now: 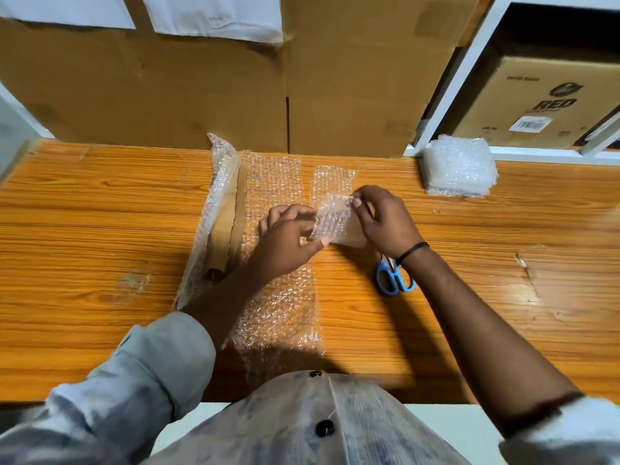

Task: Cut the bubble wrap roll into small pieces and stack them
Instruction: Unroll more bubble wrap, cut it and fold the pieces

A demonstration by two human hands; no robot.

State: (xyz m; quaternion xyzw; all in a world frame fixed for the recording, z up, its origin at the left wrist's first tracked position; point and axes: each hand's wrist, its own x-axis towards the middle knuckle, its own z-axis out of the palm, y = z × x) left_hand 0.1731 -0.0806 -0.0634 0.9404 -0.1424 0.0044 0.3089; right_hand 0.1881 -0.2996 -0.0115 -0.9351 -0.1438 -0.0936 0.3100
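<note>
A nearly flat bubble wrap roll (214, 209) on a cardboard core lies on the wooden table (100, 213), its unrolled sheet (278, 297) running toward me. Both hands hold a small cut piece (330, 221) just above the table. My left hand (285, 236) pinches its lower left edge. At its upper right corner, my right hand (382, 219) pinches it. Another small piece (332, 179) lies flat behind them. A stack of cut pieces (459, 166) sits at the far right. Blue-handled scissors (394, 276) lie under my right wrist.
Large cardboard boxes (201, 82) stand against the table's far edge. A white shelf frame (469, 62) at the right holds another printed carton (543, 102). A faint scrap of wrap (132, 283) lies on the left of the table.
</note>
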